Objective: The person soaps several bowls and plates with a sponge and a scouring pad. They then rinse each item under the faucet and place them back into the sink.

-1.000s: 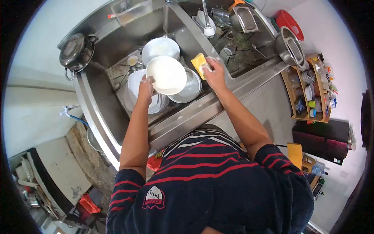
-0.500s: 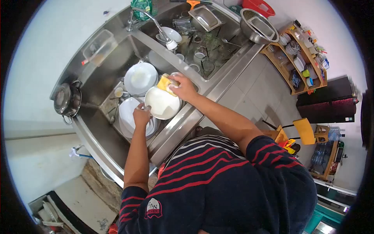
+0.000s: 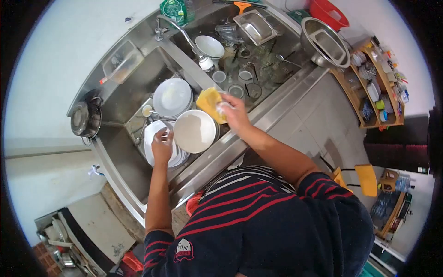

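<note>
My right hand point(image 3: 234, 113) holds a yellow sponge point(image 3: 211, 105) with some suds on it, just above and right of a stack topped by a round cream plate point(image 3: 195, 131). My left hand point(image 3: 161, 144) is over the white dishes point(image 3: 152, 134) at the left of that stack, its fingers bent; whether they grip a dish is hard to tell. Behind them, a second stack of round white plates point(image 3: 172, 97) stands in the left sink basin. A small cup point(image 3: 147, 111) and some cutlery lie left of the stacks.
A faucet point(image 3: 184, 34) reaches over the divider. The right basin holds a white bowl point(image 3: 210, 46), several glasses and a metal pan point(image 3: 255, 27). A large steel bowl point(image 3: 323, 44) sits on the right ledge, a lidded pot point(image 3: 86, 118) at the left edge, a plastic container point(image 3: 122, 62) behind.
My right hand and the sponge have lifted off the cream plate to the right. My left hand has left that plate's edge and moved left over the white dishes. The view has shifted slightly.
</note>
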